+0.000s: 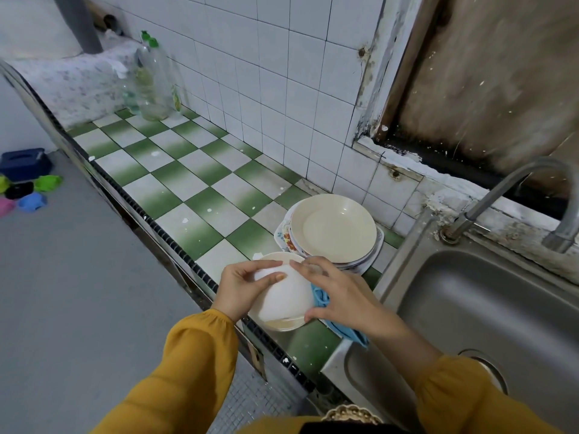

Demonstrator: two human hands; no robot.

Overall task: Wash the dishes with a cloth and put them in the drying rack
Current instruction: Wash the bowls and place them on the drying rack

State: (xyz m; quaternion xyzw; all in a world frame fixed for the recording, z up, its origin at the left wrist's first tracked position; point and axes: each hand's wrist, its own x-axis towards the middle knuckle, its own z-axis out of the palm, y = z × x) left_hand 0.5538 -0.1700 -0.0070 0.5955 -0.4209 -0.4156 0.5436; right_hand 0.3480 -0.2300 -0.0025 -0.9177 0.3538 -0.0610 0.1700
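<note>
While the left hand (241, 292) grips a white bowl (282, 300) over the counter (175, 180) edge, the right hand (341, 292) holds a blue cloth (351, 332) against it, plates (335, 230) stacked just behind.

— What's the bench (175, 170) made of?
— Glazed tile, green and white, with a soft shine. The wall (266, 73) behind it is white tile, glossier.
— And lower right?
— The sink (470, 302) is brushed metal, dull grey. The tap (507, 189) above it is metal too, a bit brighter.
— The dishes?
— The bowl (282, 296) is smooth and white, the plates (335, 230) cream and glossy; plastic or ceramic, I can't tell. The cloth (319, 297) is soft blue fabric. The bottles (153, 83) upper left are clear plastic.
</note>
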